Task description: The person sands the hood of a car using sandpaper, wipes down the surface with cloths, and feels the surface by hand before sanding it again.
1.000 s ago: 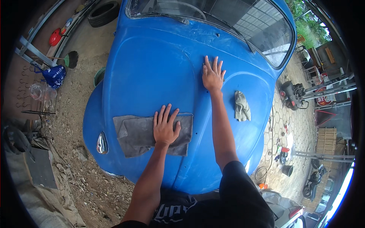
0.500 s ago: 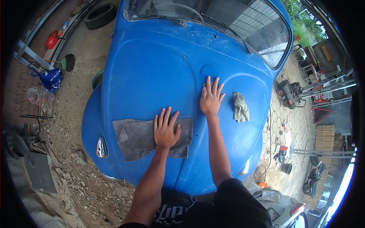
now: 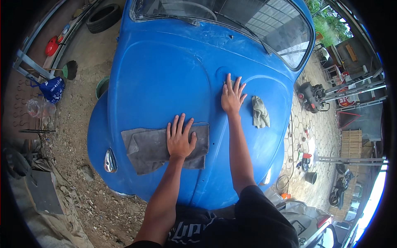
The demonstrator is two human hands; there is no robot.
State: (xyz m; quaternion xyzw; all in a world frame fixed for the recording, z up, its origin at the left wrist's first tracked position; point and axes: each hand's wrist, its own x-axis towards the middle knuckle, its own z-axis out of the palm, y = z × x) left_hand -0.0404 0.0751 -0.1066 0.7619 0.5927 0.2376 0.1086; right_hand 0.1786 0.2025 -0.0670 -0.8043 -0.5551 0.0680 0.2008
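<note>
A blue rounded car hood fills the middle of the view, with dull, pale streaks on its surface. My left hand lies flat with fingers apart on a folded grey cloth spread over the hood's near left part. Farther up, my right hand presses flat on the hood near its centre ridge, fingers stretched. A small greyish edge shows beneath its fingers; what it is, I cannot make out. To the right of that hand lies a crumpled grey-green rag.
The windshield with wipers rises beyond the hood. On the left are a tyre, a broom, a blue bag and a green tub. An air compressor and a dark bucket stand at right.
My right hand has slid a little farther up the hood, toward the windshield. My left hand stays on the grey cloth, and the whole view has shifted slightly.
</note>
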